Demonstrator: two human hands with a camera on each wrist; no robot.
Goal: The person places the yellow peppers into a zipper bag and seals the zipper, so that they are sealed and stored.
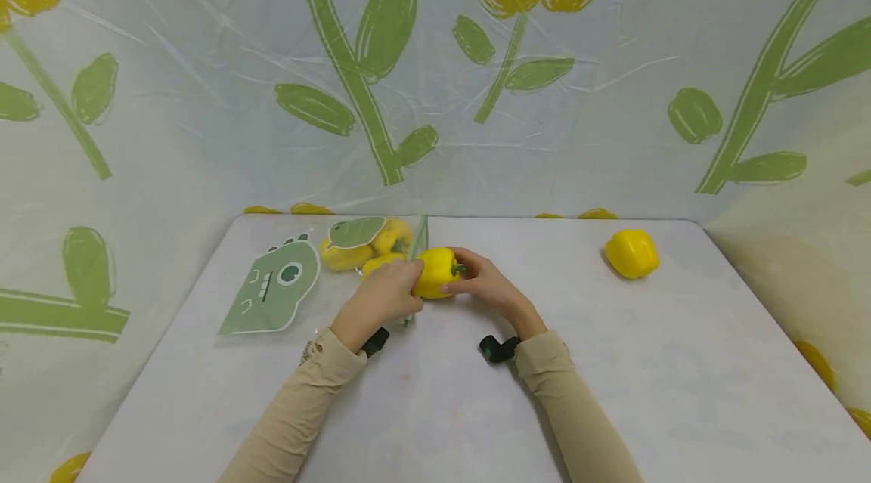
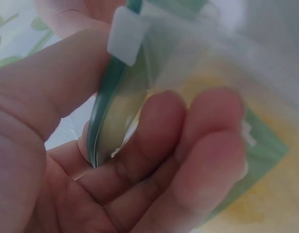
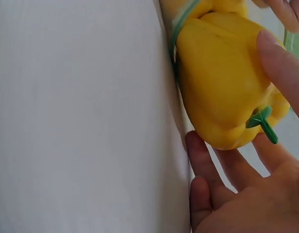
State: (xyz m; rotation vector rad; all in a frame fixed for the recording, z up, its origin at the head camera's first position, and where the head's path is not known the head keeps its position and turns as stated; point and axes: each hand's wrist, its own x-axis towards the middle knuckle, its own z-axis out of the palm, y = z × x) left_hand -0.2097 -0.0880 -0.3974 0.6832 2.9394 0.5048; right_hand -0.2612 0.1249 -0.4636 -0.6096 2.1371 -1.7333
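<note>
A clear zip bag with green printed creatures (image 1: 357, 233) lies on the table, its mouth facing right. Yellow bell peppers (image 1: 345, 256) show through its plastic. My left hand (image 1: 386, 292) grips the edge of the mouth; close up, its curled fingers (image 2: 207, 165) lie along the green zip strip (image 2: 104, 102), near a white slider (image 2: 127, 36). My right hand (image 1: 491, 285) holds another yellow bell pepper (image 3: 222, 73) by its stem end, thumb on one side and fingers on the other. The pepper's far end is at the green rim of the mouth.
At the far right of the white table (image 1: 680, 362) lies one more yellow bell pepper (image 1: 633, 253). A large green one-eyed print on clear plastic (image 1: 272, 290) lies left of the bagged peppers. A flower-patterned cloth (image 1: 435, 90) hangs behind the table.
</note>
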